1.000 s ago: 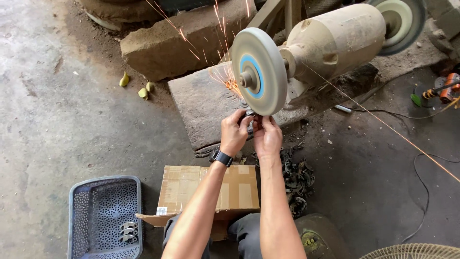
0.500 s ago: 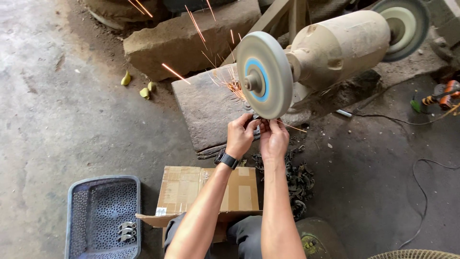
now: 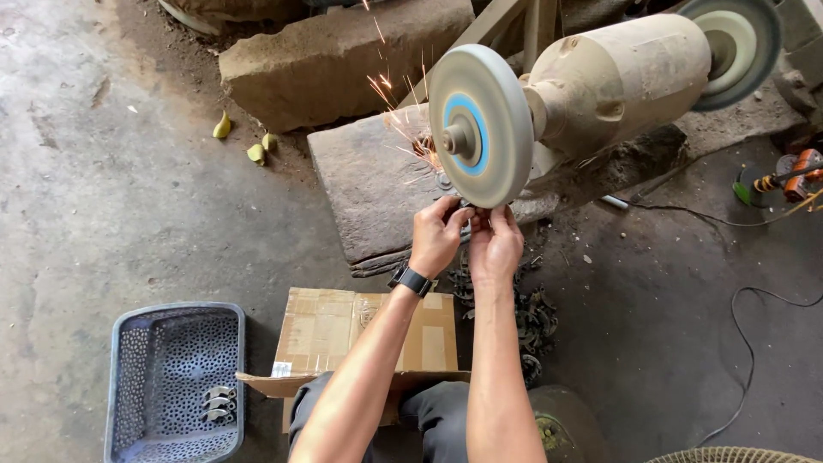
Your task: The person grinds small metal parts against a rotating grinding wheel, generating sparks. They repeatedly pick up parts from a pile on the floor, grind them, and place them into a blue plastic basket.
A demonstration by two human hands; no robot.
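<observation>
nearest the camera, both bare forearms run up and away from the lap, over a flattened brown cardboard box [image 3: 369, 330]; a grey perforated plastic basket [image 3: 176, 377] with a few small metal parts sits on the floor to the left. left hand [image 3: 437, 238], black wristwatch at the wrist, and right hand [image 3: 495, 244] are drawn close together, fingertips pinching a small dark metal piece [image 3: 470, 208] between them; its shape is mostly hidden by the fingers, long axis cannot be told. the piece lies just above and ahead of both hands, pressed up to the bottom edge of the grey round grinding wheel with blue centre [image 3: 480, 124]. left hand seems slightly nearer the wheel face. orange sparks [image 3: 399, 107] fly up-left. behind, the beige motor housing [image 3: 617, 81] and a rough stone slab [image 3: 377, 184].
</observation>
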